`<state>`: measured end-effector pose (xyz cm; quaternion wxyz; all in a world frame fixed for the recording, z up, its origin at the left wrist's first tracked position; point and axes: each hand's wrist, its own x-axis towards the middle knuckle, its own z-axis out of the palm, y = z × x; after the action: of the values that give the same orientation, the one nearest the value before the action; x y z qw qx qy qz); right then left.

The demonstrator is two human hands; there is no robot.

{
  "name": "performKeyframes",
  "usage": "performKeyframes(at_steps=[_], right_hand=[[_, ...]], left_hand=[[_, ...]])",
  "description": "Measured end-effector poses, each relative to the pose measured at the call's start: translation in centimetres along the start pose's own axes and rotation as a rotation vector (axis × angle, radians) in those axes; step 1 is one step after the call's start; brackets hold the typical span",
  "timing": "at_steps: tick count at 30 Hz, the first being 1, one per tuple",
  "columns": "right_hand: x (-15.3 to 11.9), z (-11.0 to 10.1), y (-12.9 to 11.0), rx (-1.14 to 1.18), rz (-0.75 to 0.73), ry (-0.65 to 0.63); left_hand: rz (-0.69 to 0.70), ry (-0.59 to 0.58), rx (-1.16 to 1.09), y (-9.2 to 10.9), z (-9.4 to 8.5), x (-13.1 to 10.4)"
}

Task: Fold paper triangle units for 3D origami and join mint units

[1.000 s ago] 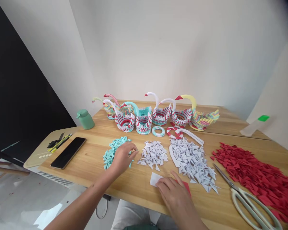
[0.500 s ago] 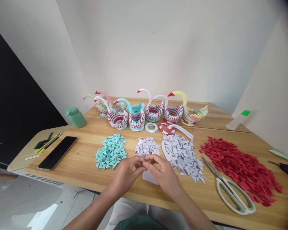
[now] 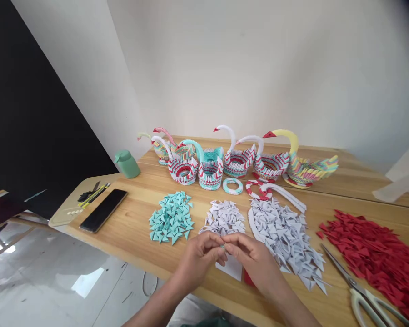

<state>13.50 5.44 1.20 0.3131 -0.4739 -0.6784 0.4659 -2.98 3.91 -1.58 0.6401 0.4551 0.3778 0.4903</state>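
My left hand [image 3: 202, 256] and my right hand [image 3: 254, 256] meet at the fingertips above the table's front part. Both pinch a small greenish piece [image 3: 222, 246], mostly hidden by the fingers. Under my hands lies a white paper sheet [image 3: 232, 268], and a bit of red paper [image 3: 248, 278] shows beside my right hand. Just behind my hands is a pile of small white folded triangles [image 3: 225, 216]. A larger white pile [image 3: 286, 238] spreads to the right, and a teal pile [image 3: 171, 218] sits to the left.
Several folded-paper swans [image 3: 210, 170] stand at the back, with a teal-and-white ring [image 3: 232, 186] and a red-and-white ring [image 3: 259, 190] before them. Red triangles [image 3: 378, 254] and scissors [image 3: 356, 286] lie right. A phone [image 3: 104, 210] and green container [image 3: 127, 164] are left.
The view has turned left, so the table's things appear shifted rightward. My hands stay together at the fingertips, with the small piece between them now slightly more visible.
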Motion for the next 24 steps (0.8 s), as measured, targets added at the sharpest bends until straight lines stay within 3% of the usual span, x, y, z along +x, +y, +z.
performKeyframes(at_steps=[5,8,12,15,19,24], right_hand=[[0.6,-0.4,0.4,0.034,0.006,0.056],[0.8,-0.6,0.3,0.075,0.004,0.084],[1.5,-1.4,-0.6,0.064,-0.014,0.083],[2.3,-1.9,-1.4,0.036,-0.026,0.073],[3.4,-1.8,-1.8,0.017,-0.077,0.138],[4.2,-0.8,-1.0,-0.001,-0.082,0.238]], left_hand=[[0.029,0.01,0.072,-0.4,0.5,1.0],[0.074,0.016,0.234,0.1,0.8,1.6],[0.165,-0.025,0.612,2.2,0.8,2.3],[0.231,-0.034,0.767,3.9,0.6,3.0],[0.307,0.012,0.806,4.6,0.3,3.9],[0.318,0.111,0.76,3.2,-0.2,4.7]])
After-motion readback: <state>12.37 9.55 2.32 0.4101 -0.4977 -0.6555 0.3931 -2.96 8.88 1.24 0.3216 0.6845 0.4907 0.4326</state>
